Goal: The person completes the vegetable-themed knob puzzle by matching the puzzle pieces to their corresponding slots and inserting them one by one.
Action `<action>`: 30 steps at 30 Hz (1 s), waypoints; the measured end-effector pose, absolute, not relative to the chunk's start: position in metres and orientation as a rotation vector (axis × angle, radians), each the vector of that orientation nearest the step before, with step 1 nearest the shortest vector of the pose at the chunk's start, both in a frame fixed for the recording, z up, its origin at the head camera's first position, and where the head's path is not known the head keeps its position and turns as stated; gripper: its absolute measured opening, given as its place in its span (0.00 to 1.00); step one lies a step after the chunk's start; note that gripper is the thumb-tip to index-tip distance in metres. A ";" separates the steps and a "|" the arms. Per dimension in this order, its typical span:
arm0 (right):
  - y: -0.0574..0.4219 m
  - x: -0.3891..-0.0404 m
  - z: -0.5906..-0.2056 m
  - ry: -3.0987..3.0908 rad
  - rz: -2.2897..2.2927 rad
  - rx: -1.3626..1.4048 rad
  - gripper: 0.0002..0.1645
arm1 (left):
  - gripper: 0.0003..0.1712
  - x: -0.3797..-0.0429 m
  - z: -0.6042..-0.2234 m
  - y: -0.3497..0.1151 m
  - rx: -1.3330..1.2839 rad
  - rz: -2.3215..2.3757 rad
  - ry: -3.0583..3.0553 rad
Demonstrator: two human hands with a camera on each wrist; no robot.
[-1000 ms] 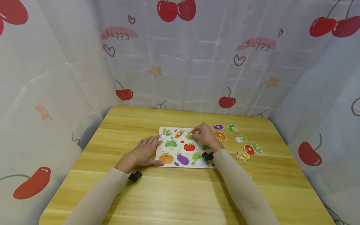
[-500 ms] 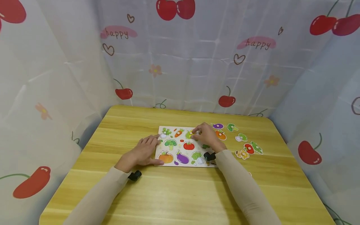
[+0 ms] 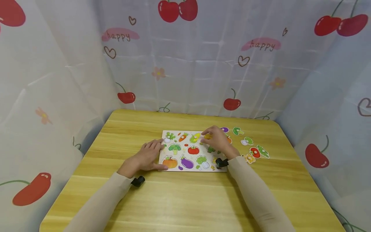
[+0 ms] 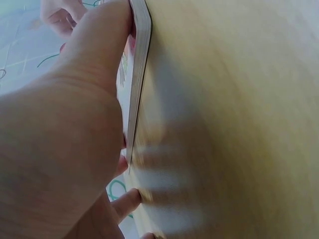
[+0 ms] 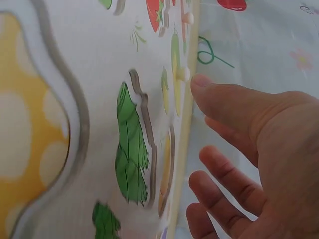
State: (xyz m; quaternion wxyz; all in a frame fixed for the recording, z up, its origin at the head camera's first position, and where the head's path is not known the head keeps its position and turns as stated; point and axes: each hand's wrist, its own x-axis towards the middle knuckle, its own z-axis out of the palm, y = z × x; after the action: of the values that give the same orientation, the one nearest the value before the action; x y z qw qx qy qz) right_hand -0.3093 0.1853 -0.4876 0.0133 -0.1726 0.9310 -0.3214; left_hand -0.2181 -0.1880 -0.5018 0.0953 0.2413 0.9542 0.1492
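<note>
So, nearest on my feed lies the yellow wood-grain counter (image 3: 174, 199), carrying a rectangular white board (image 3: 182, 152) with vegetable-shaped recesses. My left hand (image 3: 146, 157) rests across its left edge, grip spread, grasping nothing. Farther in, a purple eggplant recess (image 3: 187, 162) and a red tomato recess (image 3: 193, 150) show their printed floors; a red tomato piece (image 3: 254, 152) lies loose to the right. Along the far row, a knobbed orange carrot piece (image 3: 183, 137) and a knobbed yellow corn piece (image 3: 195, 138) sit in their recesses. My right hand (image 3: 216, 140) hangs just beside the corn, grip loosely parted, with nothing held. Beyond stands a white cherry-print curtain (image 3: 200, 80).
</note>
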 end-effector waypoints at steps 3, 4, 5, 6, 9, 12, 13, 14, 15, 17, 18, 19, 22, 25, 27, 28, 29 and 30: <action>0.193 -0.306 -0.485 2.910 -0.989 -0.546 0.21 | 0.60 -0.218 -0.502 -0.188 0.715 0.441 2.830; 0.196 -0.304 -0.485 2.908 -0.994 -0.550 0.21 | 0.60 -0.218 -0.502 -0.188 0.714 0.440 2.830; 0.198 -0.303 -0.485 2.910 -0.995 -0.561 0.22 | 0.60 -0.218 -0.503 -0.188 0.715 0.439 2.831; 0.201 -0.302 -0.485 2.913 -0.994 -0.571 0.22 | 0.59 -0.218 -0.503 -0.189 0.715 0.436 2.833; 0.210 -0.298 -0.485 2.928 -0.996 -0.623 0.22 | 0.59 -0.219 -0.503 -0.188 0.718 0.427 2.839; 0.220 -0.294 -0.485 2.961 -0.983 -0.671 0.23 | 0.59 -0.219 -0.502 -0.187 0.720 0.422 2.841; 0.224 -0.293 -0.485 2.965 -0.987 -0.677 0.23 | 0.59 -0.219 -0.502 -0.187 0.721 0.421 2.840; 0.227 -0.291 -0.484 2.970 -0.982 -0.675 0.23 | 0.59 -0.219 -0.502 -0.187 0.721 0.419 2.838; 0.230 -0.289 -0.483 2.975 -0.975 -0.665 0.23 | 0.59 -0.219 -0.502 -0.187 0.720 0.421 2.837; 0.236 -0.285 -0.481 2.981 -0.954 -0.631 0.24 | 0.59 -0.219 -0.502 -0.187 0.723 0.423 2.836; 0.239 -0.283 -0.480 2.981 -0.947 -0.612 0.24 | 0.59 -0.220 -0.502 -0.187 0.727 0.423 2.838; 0.242 -0.280 -0.479 2.985 -0.937 -0.591 0.25 | 0.59 -0.220 -0.503 -0.187 0.730 0.425 2.841; 0.252 -0.274 -0.478 3.009 -0.894 -0.578 0.26 | 0.60 -0.220 -0.504 -0.188 0.731 0.424 2.849; 0.264 -0.267 -0.479 3.022 -0.874 -0.574 0.28 | 0.60 -0.219 -0.504 -0.188 0.722 0.427 2.845; 0.273 -0.263 -0.481 3.028 -0.870 -0.577 0.29 | 0.60 -0.219 -0.503 -0.188 0.723 0.427 2.843; 0.278 -0.261 -0.481 3.028 -0.872 -0.574 0.30 | 0.60 -0.219 -0.503 -0.188 0.724 0.429 2.841; 0.283 -0.259 -0.481 3.030 -0.874 -0.576 0.30 | 0.60 -0.219 -0.503 -0.187 0.727 0.433 2.841; 0.288 -0.256 -0.480 3.031 -0.878 -0.585 0.30 | 0.60 -0.219 -0.503 -0.187 0.730 0.435 2.841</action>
State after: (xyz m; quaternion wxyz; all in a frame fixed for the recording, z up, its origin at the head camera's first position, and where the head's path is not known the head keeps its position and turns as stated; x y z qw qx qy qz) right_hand -0.2562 0.2880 -0.4801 -0.0338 -0.1821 0.9439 -0.2735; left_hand -0.2186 -0.1871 -0.5032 0.0881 0.2454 0.9543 0.1462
